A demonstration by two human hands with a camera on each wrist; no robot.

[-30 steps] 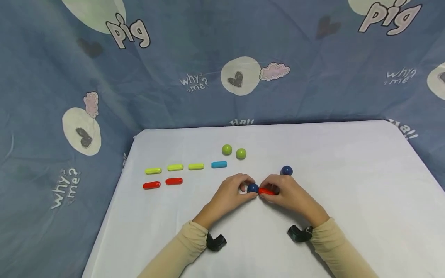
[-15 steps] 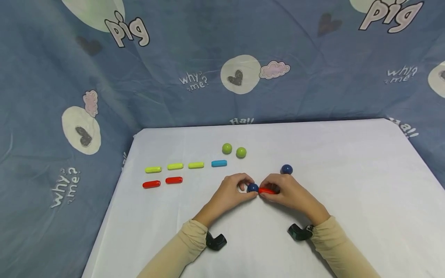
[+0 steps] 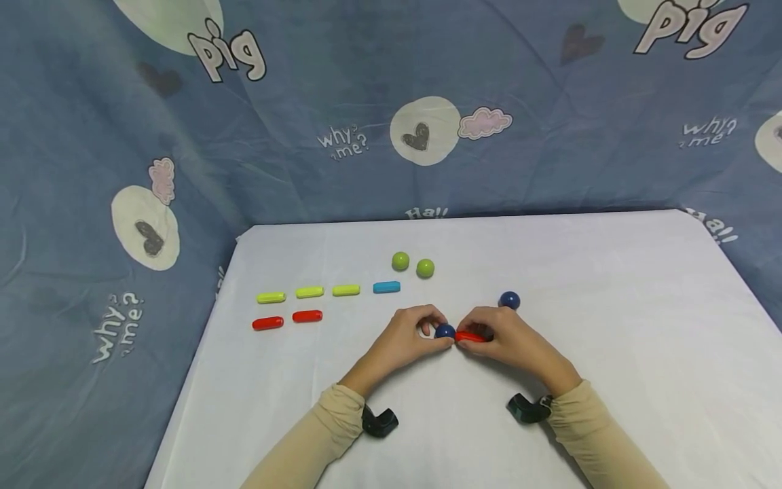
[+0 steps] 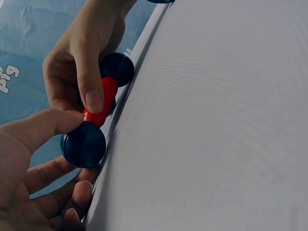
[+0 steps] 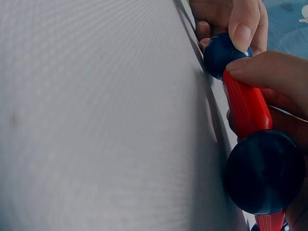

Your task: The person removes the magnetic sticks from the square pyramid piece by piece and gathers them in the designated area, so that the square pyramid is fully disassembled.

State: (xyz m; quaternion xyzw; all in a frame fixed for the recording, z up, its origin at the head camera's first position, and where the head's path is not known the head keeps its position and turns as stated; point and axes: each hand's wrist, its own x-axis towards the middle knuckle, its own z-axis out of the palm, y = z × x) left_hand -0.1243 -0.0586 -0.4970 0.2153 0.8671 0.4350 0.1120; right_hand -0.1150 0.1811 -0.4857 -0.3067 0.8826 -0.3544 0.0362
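Observation:
My left hand (image 3: pixel 406 339) pinches a dark blue ball (image 4: pixel 84 144) between thumb and fingers near the middle of the table. From the right, my right hand (image 3: pixel 510 339) pinches a red ribbed rod (image 5: pixel 248 106), whose tip meets that ball. In the right wrist view a second blue ball (image 5: pixel 264 171) sits on the rod's other end, and part of another red rod (image 5: pixel 270 221) shows beyond it. Just behind the right hand in the head view is a blue ball (image 3: pixel 510 300), partly hidden by the knuckles. How deep the rod sits in the pinched ball cannot be seen.
On the white table (image 3: pixel 611 285), several yellow-green rods (image 3: pixel 309 292) and a light blue rod (image 3: pixel 387 287) lie in a row. Two red rods (image 3: pixel 307 316) are in front of them. Two green balls (image 3: pixel 425 268) sit farther back. A blue printed cloth (image 3: pixel 275 156) hangs behind.
Both hands keep their grip in nearly the same place. The blue ball behind the right hand has shifted slightly to the right.

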